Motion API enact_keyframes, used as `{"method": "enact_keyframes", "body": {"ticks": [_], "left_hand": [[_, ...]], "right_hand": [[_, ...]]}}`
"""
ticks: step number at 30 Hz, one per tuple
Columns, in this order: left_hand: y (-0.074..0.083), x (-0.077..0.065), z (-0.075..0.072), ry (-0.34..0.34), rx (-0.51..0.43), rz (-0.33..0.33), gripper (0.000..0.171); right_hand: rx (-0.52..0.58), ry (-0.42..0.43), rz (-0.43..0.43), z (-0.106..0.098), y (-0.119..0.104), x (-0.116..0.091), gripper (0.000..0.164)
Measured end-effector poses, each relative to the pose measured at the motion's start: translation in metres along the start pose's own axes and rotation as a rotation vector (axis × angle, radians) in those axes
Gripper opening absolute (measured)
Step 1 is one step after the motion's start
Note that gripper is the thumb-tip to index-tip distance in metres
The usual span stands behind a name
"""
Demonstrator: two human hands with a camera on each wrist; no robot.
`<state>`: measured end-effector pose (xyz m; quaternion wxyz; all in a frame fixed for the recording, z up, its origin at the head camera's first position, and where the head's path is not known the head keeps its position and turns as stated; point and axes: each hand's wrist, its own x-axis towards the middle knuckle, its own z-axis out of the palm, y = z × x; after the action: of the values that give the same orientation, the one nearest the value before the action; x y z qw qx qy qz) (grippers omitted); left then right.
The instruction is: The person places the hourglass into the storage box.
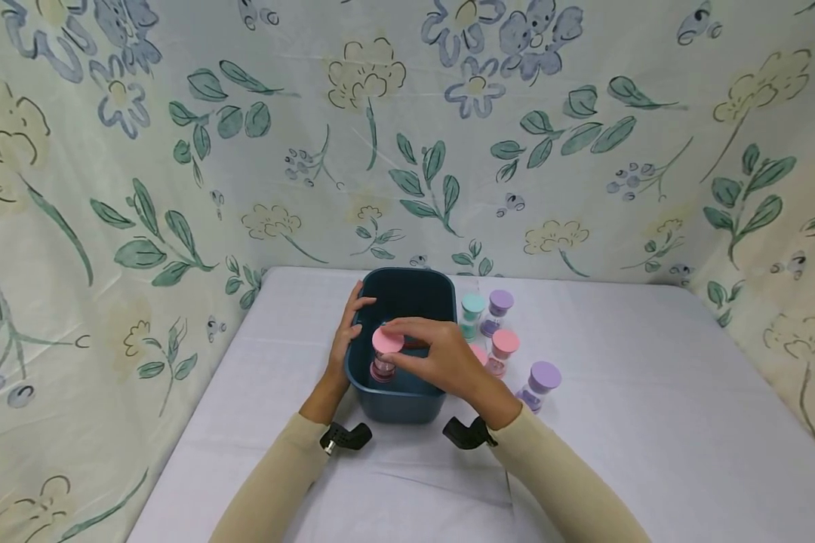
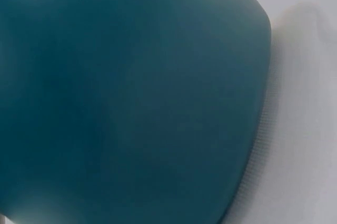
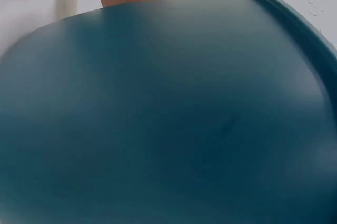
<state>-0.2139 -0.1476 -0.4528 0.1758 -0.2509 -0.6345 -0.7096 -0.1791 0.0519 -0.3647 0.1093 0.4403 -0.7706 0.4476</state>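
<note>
The left wall of a dark teal plastic bin (image 1: 399, 407) is gripped by the left hand (image 1: 342, 343). Inside the bin, toward its near left, a pink-capped sand timer (image 1: 383, 357) is pinched by its top between the right hand's (image 1: 443, 356) thumb and fingers. To the bin's right, a teal timer (image 1: 472, 308), two pink timers (image 1: 504, 345) and two purple timers (image 1: 543, 377) are seen, one pink mostly hidden.

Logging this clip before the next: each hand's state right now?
Left hand: open, touching the dark teal bin.
Right hand: closed, pinching a pink-capped sand timer.
</note>
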Motion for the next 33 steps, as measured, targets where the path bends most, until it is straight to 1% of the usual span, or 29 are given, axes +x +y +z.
{"method": "enact_keyframes", "body": {"ticks": [6, 11, 15, 22, 26, 29, 33], "left_hand": [[-0.0013, -0.0005, 0.0012, -0.005, -0.029, -0.001, 0.049], [-0.0023, -0.0012, 0.0014, 0.011, -0.021, -0.003, 0.049], [-0.0015, -0.002, 0.0017, 0.014, -0.024, -0.008, 0.049], [-0.0006, -0.0039, 0.0015, 0.014, 0.005, -0.007, 0.049], [-0.0007, -0.0052, 0.0019, 0.01, 0.005, 0.001, 0.049], [-0.0012, -0.0058, 0.0026, 0.008, -0.015, 0.001, 0.05], [-0.0012, -0.0061, 0.0039, 0.018, -0.027, -0.005, 0.05]], "right_hand": [[0.024, -0.101, 0.123, -0.0001, 0.0008, 0.0037, 0.052], [0.05, -0.15, 0.157, 0.0002, 0.0023, 0.0044, 0.05], [0.037, -0.192, 0.165, 0.0002, 0.0041, 0.0057, 0.047], [0.019, -0.253, 0.132, 0.0, 0.0045, 0.0075, 0.043], [0.003, -0.301, 0.137, 0.0015, 0.0047, 0.0078, 0.045], [-0.021, -0.333, 0.142, 0.0022, 0.0037, 0.0086, 0.045], [-0.036, -0.385, 0.167, 0.0022, 0.001, 0.0098, 0.044]]}}
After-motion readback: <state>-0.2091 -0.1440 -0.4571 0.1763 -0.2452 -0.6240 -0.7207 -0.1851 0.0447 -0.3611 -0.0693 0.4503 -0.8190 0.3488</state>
